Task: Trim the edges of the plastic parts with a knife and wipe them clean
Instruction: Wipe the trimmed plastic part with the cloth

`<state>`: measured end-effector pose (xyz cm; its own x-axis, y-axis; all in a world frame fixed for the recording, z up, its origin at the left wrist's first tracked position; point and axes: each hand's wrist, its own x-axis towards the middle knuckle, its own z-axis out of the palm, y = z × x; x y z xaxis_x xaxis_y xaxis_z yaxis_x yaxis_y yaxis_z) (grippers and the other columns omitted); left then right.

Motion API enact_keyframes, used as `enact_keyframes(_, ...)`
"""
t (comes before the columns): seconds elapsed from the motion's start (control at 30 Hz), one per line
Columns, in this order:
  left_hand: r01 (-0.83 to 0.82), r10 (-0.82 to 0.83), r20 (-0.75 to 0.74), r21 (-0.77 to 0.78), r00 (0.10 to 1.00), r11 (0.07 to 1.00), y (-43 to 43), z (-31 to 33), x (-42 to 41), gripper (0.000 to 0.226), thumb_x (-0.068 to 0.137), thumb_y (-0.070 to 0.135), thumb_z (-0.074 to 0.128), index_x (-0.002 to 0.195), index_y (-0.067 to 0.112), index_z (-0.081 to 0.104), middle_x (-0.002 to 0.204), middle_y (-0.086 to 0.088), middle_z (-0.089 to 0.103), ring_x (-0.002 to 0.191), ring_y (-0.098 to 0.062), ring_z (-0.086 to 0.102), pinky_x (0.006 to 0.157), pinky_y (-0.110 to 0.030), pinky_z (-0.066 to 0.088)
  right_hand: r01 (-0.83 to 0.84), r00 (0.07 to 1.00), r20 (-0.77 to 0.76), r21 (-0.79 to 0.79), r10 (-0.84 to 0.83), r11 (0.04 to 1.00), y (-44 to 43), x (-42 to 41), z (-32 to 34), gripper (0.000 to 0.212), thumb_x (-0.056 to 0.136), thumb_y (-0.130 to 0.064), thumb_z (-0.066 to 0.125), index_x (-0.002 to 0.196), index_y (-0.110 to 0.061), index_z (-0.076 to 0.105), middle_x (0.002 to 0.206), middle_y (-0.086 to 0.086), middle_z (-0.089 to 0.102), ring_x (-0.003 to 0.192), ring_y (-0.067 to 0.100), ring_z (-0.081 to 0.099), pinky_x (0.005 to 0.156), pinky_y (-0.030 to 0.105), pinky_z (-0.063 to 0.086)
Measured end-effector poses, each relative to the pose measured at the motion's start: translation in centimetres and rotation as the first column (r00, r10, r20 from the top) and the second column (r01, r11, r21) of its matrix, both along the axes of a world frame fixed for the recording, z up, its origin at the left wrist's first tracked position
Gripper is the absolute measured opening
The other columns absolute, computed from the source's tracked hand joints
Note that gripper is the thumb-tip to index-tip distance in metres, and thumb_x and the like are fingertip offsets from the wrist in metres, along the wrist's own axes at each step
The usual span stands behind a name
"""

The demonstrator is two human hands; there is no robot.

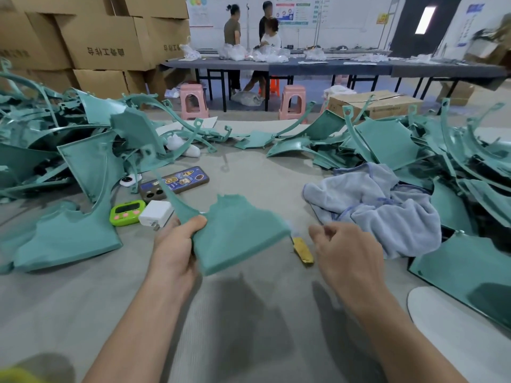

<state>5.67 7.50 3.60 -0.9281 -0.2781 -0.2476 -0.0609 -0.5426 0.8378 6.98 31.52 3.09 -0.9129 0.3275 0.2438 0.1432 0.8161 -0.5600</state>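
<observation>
My left hand [177,244] grips a teal plastic part [237,233] by its left edge and holds it just above the grey table. My right hand [345,250] hovers to the right of the part with loosely curled fingers and holds nothing. A yellow knife [302,250] lies flat on the table between the part and my right hand. Just beyond my right hand is a crumpled light-blue cloth [381,200].
Heaps of teal plastic parts cover the table at left [83,150] and right [431,150]. A phone [177,182], a green timer [127,212] and a white charger [156,214] lie left of centre. People stand at a far table [331,66]. Cardboard boxes [96,37] stack up at back left.
</observation>
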Motion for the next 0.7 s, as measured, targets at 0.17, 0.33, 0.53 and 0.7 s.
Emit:
enact_keyframes(0.17,0.121,-0.125,-0.056,-0.076,0.991,0.990,0.3,0.8,0.8,0.022,0.094,0.002,0.059,0.097,0.018,0.073,0.080,-0.012,0.075,0.059,-0.023,0.071,0.052,-0.032,0.059,-0.419,0.889,-0.139,-0.629,0.435,0.655,-1.3,1.1,1.8,0.028,0.095,-0.042,0.063,0.084,-0.019,0.074,0.066,-0.001,0.068,0.053,0.008,0.054,0.054,0.027,0.041)
enact_keyframes(0.33,0.286,-0.288,-0.040,-0.052,0.957,0.957,1.0,0.6,1.1,0.021,0.094,0.015,0.060,0.109,0.009,0.074,0.095,-0.015,0.076,0.075,-0.027,0.075,0.059,-0.034,0.061,-0.293,0.825,-0.023,-0.872,0.565,0.392,-3.2,1.5,0.4,0.022,0.098,-0.002,0.057,0.096,-0.008,0.078,0.079,0.004,0.076,0.060,0.010,0.062,0.048,0.021,0.041)
enact_keyframes(0.53,0.515,-0.504,-0.186,0.014,0.843,0.857,0.9,-0.3,0.9,0.038,0.091,0.036,0.051,0.112,0.013,0.073,0.117,-0.010,0.071,0.104,-0.024,0.067,0.085,-0.038,0.057,-0.102,0.950,-0.077,-0.992,0.303,0.068,-3.5,0.3,0.5,0.014,0.101,-0.007,0.058,0.092,-0.004,0.068,0.083,0.010,0.076,0.061,0.015,0.070,0.051,0.027,0.056)
enact_keyframes(0.7,0.419,-0.441,-0.123,-0.167,0.889,0.892,3.0,-0.8,1.1,0.039,0.089,0.006,0.057,0.127,0.008,0.064,0.123,-0.013,0.072,0.106,-0.028,0.072,0.081,-0.038,0.062,-0.189,0.882,0.014,-0.905,0.472,0.381,-3.8,1.2,0.1,0.012,0.094,0.001,0.061,0.083,-0.004,0.064,0.067,0.014,0.069,0.050,0.019,0.064,0.047,0.027,0.053)
